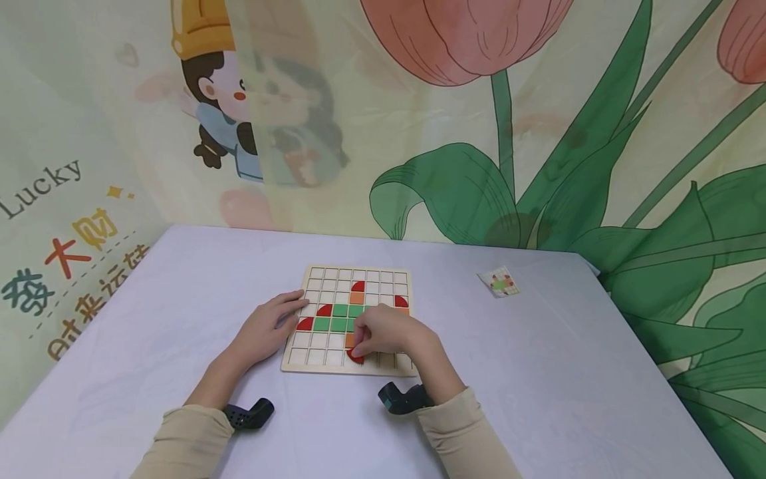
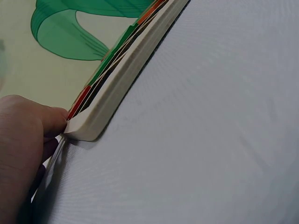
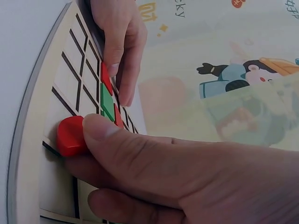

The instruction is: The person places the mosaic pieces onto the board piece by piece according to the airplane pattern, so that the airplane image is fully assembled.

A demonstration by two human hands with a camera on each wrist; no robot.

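Observation:
A wooden grid board (image 1: 311,360) lies on the table, with green square tiles (image 1: 339,324), orange squares (image 1: 357,298) and red quarter-round tiles (image 1: 304,324) in some of its cells. My right hand (image 1: 385,330) pinches a red quarter-round tile (image 3: 70,135) between thumb and fingertips, tilted over a cell in the row nearest me. An orange tile (image 1: 350,340) sits just above that cell. My left hand (image 1: 266,327) rests at the board's left edge with its fingers extended; its thumb touches the edge beside a red tile (image 2: 80,100). The right hand hides part of the board's middle.
A small printed card (image 1: 499,282) with a coloured grid pattern lies at the back right of the white-covered table (image 1: 526,386). Black wrist devices (image 1: 251,415) sit at both wrists. A printed backdrop (image 1: 323,206) stands behind the table.

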